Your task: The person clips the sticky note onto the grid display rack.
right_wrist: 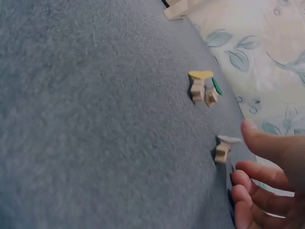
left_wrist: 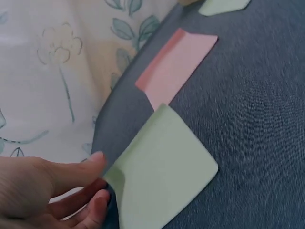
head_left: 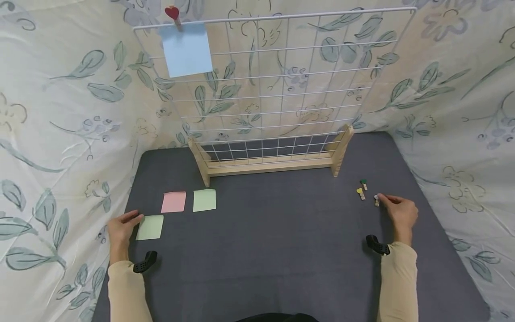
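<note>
A: Nearest to the camera are the beige sleeves point(head_left: 128, 290), on the near side of the worktop point(head_left: 261, 250). What is at their ends?

B: The left hand point(head_left: 122, 229) pinches one corner of a green note point(head_left: 150, 228), close to the left edge of the worktop. A pink note point(head_left: 173, 202) lies just beyond it.

A: And the right hand point(head_left: 403, 213)?

B: It is well apart from the left one, near the right edge, beside a white-topped clip point(right_wrist: 221, 153). Its thumb and fingers stand apart; whether they touch the clip, I cannot tell exactly.

A: In your opinion, what could go wrong?

B: The clip is small, so an uneven pinch could make it turn, or push it toward the yellow-topped clip point(right_wrist: 197, 90). The note could crease, because it is held only by its corner.

A: And the rack point(head_left: 269, 168) near the far edge?

B: It carries a blue note point(head_left: 187, 51) under a red heart clip point(head_left: 172, 12). A careless knock could shake this note loose.
</note>
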A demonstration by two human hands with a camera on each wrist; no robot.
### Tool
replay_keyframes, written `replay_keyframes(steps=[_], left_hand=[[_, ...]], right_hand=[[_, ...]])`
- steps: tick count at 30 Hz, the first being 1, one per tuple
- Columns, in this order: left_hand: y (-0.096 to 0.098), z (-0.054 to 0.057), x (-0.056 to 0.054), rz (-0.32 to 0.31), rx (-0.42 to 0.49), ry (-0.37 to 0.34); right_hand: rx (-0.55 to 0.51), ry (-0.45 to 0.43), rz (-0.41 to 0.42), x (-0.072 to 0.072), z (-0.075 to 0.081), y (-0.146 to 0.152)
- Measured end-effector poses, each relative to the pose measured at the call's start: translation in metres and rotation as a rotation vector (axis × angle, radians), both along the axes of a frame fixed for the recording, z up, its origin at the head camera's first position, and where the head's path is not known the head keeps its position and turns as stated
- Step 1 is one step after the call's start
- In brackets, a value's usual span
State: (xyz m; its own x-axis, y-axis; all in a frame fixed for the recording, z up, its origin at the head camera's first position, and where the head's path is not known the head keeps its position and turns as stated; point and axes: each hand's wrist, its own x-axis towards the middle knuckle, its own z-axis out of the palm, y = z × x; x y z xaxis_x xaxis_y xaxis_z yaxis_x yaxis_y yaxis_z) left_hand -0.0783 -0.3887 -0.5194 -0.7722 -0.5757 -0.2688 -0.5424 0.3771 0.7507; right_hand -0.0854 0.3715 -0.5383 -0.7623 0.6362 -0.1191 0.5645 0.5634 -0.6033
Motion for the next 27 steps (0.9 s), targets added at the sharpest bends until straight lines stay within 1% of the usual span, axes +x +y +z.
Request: replay_keyframes(steps=[3,5,8,11,13,18,23,27], left_hand=[[-0.002,-0.003,0.001,-0.043,-0.054,-0.017],[-0.002,-0.005,0.002,-0.068,-0.111,-0.010],[-0.001,-0.008,0.003,-0.085,-0.190,0.047],[0.000,-0.010,0.004,-0.091,-0.245,0.093],[0.000,-0.010,0.005,-0.091,-0.248,0.115],[0.002,-0.009,0.008,-0.094,-0.259,0.126],[0.000,-0.007,0.010,-0.114,-0.275,0.103],[-0.004,-0.003,0.011,-0.164,-0.260,0.073]], right_hand=[[0.029,-0.010,0.017,-0.003,0.000,-0.001],[0.050,-0.014,0.009,-0.005,-0.001,-0.002],[0.066,-0.020,-0.015,-0.007,-0.002,-0.004],[0.064,-0.020,-0.023,-0.010,-0.002,-0.005],[0.059,-0.024,-0.019,-0.011,-0.002,-0.006],[0.058,-0.026,-0.016,-0.011,-0.001,-0.006],[0.056,-0.041,0.001,-0.012,0.002,-0.007],[0.044,-0.039,0.019,-0.012,0.006,-0.008]])
